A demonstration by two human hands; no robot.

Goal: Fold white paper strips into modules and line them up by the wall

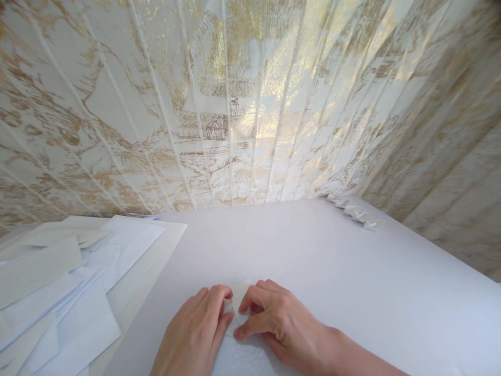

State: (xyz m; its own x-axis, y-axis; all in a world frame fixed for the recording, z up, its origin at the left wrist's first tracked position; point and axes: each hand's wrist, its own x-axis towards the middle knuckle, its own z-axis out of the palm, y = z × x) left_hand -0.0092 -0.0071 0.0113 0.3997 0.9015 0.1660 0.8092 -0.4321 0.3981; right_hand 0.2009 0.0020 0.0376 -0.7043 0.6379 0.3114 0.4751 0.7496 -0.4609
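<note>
A small piece of folded white paper [235, 309] lies on the white table [274, 245] near its front, between my two hands. My left hand [198, 324] rests at the paper's left side, its fingers curled and closed on that edge. From the right, my right hand [276, 316] pinches or presses the paper with thumb and forefinger, close to a crease running down its middle. Part of the paper is hidden under the fingers, so its full shape cannot be made out.
Loose white sheets and paper pieces [78, 292] are heaped on the left. Several small folded paper figures [354, 213] stand in a row at the back right. Behind the table hangs a white and gold patterned curtain [219, 130], which continues along the right side.
</note>
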